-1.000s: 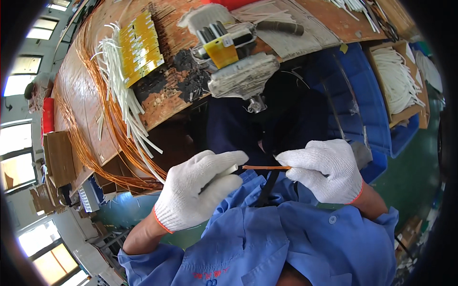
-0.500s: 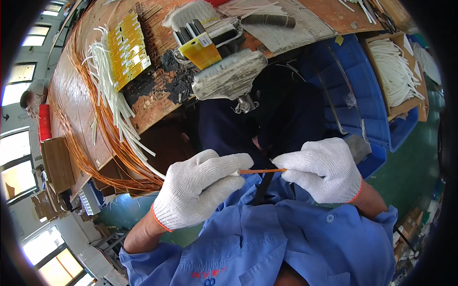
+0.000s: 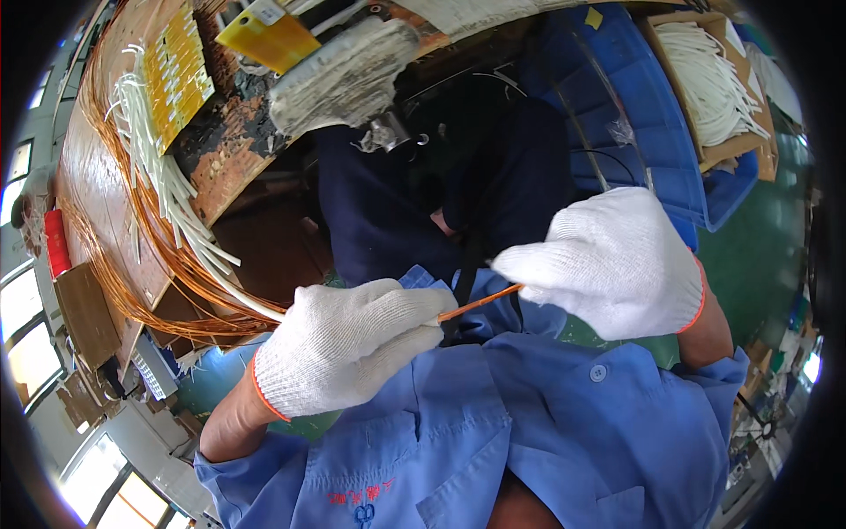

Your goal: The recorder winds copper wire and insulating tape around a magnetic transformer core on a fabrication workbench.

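Both my hands wear white knitted gloves with orange cuffs. A short span of copper-coloured wire (image 3: 480, 302) runs between them, slanting up to the right. My left hand (image 3: 352, 348) is closed around the wire, thumb and fingers pressed together. My right hand (image 3: 608, 264) pinches the other end, slightly higher; its fingertips hide that end. Behind the left hand, long copper wires (image 3: 154, 322) trail off to the table, with a white sleeve tube (image 3: 260, 306) reaching the glove beside them. Whether the tube continues inside the left fist is hidden.
On the worn wooden table (image 3: 225, 185) lie white tubes (image 3: 159, 159) and a yellow sheet of parts (image 3: 176, 79). A whitish clamp-like fixture (image 3: 344, 79) with a yellow block (image 3: 269, 40) overhangs its edge. A blue bin (image 3: 608, 115) and a carton of white tubes (image 3: 705, 84) stand right.
My right hand has risen and turned, so the level wire now slopes up to the right. Both hands keep their grip. The table and surroundings have shifted up and left in view.
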Available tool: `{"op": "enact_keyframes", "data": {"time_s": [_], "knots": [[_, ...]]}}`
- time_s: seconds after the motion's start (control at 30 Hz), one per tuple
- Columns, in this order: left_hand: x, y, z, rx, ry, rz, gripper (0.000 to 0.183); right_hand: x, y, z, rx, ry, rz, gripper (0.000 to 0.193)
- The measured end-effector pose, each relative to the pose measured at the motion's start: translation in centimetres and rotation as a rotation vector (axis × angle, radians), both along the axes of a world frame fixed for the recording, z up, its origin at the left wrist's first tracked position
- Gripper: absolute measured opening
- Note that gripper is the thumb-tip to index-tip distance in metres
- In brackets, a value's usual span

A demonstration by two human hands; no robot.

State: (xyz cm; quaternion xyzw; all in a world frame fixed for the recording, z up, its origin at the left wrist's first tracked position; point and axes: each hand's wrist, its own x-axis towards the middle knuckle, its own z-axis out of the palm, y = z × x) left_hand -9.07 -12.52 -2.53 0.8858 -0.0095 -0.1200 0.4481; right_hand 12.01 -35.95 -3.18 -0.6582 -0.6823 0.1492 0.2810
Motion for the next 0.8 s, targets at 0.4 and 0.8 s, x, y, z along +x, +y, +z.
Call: {"op": "enact_keyframes", "data": {"time_s": [0.4, 0.8], "knots": [[4.7, -4.0, -0.2, -0.467, 0.001, -0.011, 0.030, 0.0, -3.5, 0.7, 0.185, 0.219, -0.186, 0.022], [5.9, -3.9, 0.5, -0.462, 0.048, -0.071, 0.029, -0.3, -4.5, 0.9, 0.182, 0.127, -0.242, 0.016]]}}
